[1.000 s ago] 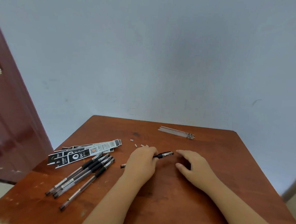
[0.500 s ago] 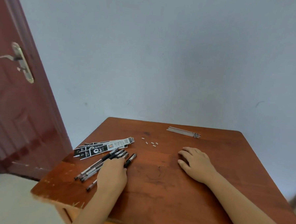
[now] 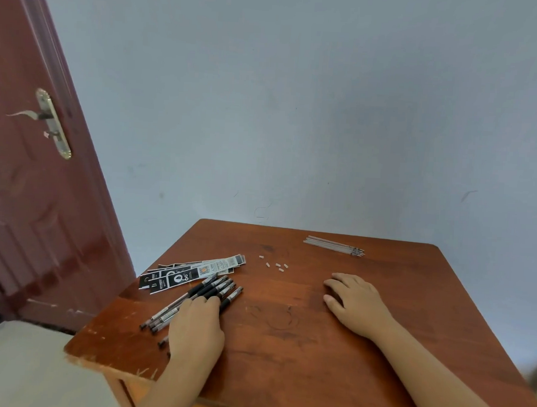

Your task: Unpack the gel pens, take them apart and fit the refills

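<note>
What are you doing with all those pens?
A person is working on gel pens at a wooden table. The left hand rests on the row of pens, beside the empty black wrappers. The right hand lies flat on the wood, holding nothing. The spare refills and some tiny white caps wait farther back.

Your left hand [image 3: 197, 327] covers the middle of the gel pens [image 3: 208, 292], so you cannot tell whether its fingers grip one. The small white bits [image 3: 273, 262] are too small to identify. The door [image 3: 30, 159] is cut by the left edge.
</note>
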The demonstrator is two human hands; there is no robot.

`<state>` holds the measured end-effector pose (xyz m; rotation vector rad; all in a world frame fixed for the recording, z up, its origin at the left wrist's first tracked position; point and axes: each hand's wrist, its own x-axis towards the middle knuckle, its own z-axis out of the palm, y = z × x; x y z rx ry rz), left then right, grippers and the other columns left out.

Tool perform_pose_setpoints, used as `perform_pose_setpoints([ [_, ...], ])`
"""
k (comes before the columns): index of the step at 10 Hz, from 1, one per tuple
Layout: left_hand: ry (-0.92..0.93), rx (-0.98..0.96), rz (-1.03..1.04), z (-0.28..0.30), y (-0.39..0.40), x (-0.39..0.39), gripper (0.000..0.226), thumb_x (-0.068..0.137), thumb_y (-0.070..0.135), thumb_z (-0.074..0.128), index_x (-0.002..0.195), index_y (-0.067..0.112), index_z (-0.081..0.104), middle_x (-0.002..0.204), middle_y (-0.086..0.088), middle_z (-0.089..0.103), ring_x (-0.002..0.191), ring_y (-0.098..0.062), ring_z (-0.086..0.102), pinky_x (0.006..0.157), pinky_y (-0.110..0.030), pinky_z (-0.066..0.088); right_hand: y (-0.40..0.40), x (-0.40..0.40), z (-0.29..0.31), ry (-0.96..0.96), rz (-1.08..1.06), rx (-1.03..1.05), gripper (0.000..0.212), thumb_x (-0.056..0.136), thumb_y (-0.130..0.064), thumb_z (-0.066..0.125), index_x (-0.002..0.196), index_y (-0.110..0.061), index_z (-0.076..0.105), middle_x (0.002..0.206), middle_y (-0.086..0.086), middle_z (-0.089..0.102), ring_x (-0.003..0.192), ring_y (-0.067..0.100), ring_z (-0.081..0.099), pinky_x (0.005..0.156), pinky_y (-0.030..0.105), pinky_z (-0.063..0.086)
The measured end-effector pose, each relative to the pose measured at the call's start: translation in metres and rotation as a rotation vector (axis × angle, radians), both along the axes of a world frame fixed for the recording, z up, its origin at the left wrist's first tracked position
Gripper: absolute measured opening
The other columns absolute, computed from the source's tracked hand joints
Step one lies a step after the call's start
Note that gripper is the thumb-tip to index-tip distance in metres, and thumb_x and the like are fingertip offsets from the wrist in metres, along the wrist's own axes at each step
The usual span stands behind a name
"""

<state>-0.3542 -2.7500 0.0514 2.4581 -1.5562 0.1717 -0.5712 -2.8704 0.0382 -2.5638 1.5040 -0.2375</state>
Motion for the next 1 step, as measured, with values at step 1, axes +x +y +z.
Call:
perform_pose_setpoints([
  [1,-0.044,0.039,-0.057,0.0041,0.0048,-0.0075,0.034,0.092,0.018,0.04,0.126,0.022,0.043,0.128,0.004,0.048,0.119,-0.015,0.041,0.093,-0.023,0.038,-0.0003,0.0009,0.0001,0.007,0.01,0.003,0.044,0.094,-0.04,0.029,0.135,-0.026,0.032,0.148,-0.005,0.026,0.137,0.015,0.018,0.112,0.034,0.016],
])
